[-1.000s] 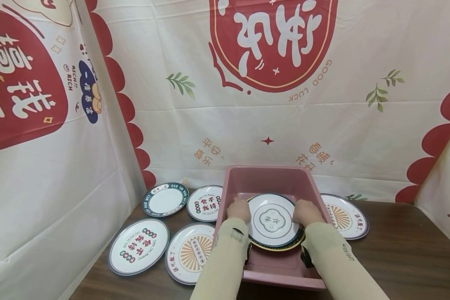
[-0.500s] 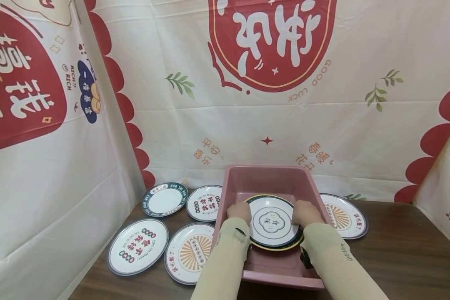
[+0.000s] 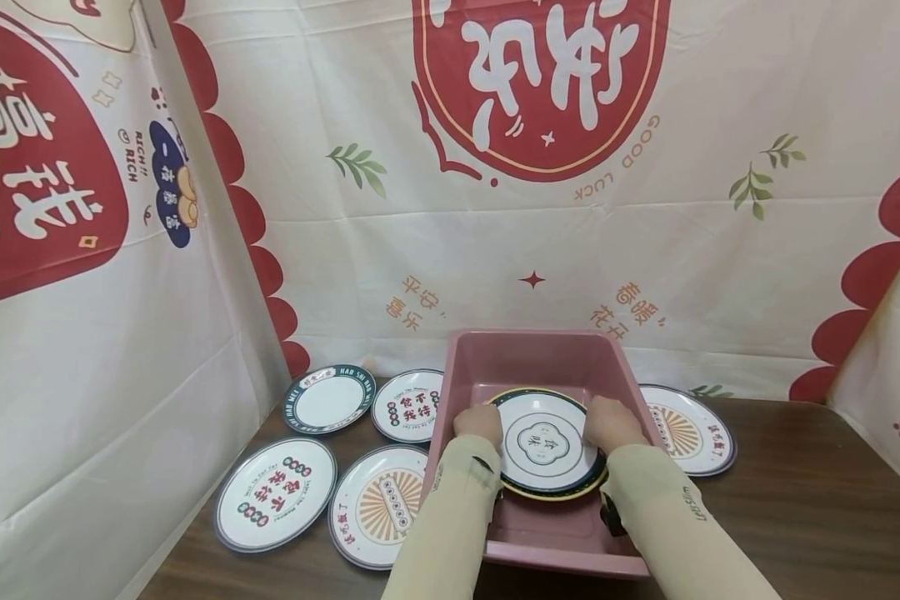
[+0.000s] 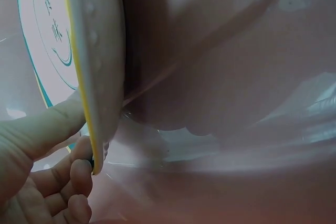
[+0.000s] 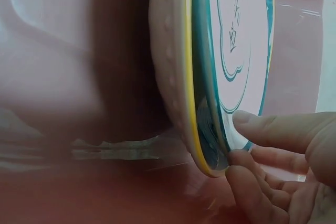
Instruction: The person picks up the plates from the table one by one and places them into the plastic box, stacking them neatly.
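A white plate (image 3: 546, 443) with a teal rim and a flower-shaped emblem lies over a yellow-rimmed plate (image 3: 592, 485) in the pink tub (image 3: 540, 354). At its left edge, my left hand (image 3: 480, 425) pinches the white plate; in the left wrist view the thumb (image 4: 58, 121) reaches over the rim and the curled fingers meet the edge. My right hand (image 3: 613, 427) pinches the opposite edge. In the right wrist view, the right thumb (image 5: 273, 129) presses the white plate's face while fingertips sit under its rim, right beside the yellow edge.
Several printed plates lie on the brown table left of the tub, including a green-rimmed plate (image 3: 330, 400) and a sunburst plate (image 3: 378, 508). Another sunburst plate (image 3: 690, 433) sits partly behind the tub's right wall. A printed cloth (image 3: 360, 250) hangs at the back.
The white plate has shifted slightly toward me and settled closer over the yellow-rimmed plate, whose far rim shows more. Both hands keep their hold at nearly the same places.
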`<state>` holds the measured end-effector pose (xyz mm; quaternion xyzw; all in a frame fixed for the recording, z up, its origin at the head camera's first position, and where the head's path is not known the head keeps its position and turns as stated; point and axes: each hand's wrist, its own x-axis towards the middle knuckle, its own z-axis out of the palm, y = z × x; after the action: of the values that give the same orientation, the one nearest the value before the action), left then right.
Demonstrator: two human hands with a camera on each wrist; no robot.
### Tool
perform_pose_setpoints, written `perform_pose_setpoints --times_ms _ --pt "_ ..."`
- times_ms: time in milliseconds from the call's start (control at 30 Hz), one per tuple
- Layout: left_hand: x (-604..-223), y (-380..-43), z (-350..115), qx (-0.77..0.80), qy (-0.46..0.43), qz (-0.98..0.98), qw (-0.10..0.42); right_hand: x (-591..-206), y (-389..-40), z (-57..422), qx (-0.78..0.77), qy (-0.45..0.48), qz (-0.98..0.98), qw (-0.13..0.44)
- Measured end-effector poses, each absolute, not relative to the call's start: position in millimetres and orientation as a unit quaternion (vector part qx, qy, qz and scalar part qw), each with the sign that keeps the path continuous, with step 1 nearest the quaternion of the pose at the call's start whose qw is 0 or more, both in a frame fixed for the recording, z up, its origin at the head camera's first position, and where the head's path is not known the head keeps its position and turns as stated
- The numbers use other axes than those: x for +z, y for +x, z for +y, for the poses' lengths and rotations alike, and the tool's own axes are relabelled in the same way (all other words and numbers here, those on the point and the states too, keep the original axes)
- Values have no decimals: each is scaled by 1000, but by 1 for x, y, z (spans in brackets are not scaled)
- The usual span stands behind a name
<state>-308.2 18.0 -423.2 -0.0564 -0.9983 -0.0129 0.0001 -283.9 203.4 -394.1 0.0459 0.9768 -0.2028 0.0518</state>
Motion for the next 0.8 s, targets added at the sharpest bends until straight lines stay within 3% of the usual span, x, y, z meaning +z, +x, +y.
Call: perform_pose_setpoints --times_ms 800 --pt "-416 -310 18 -53 -70 -996 7 -390 -283 208 -191 30 979 61"
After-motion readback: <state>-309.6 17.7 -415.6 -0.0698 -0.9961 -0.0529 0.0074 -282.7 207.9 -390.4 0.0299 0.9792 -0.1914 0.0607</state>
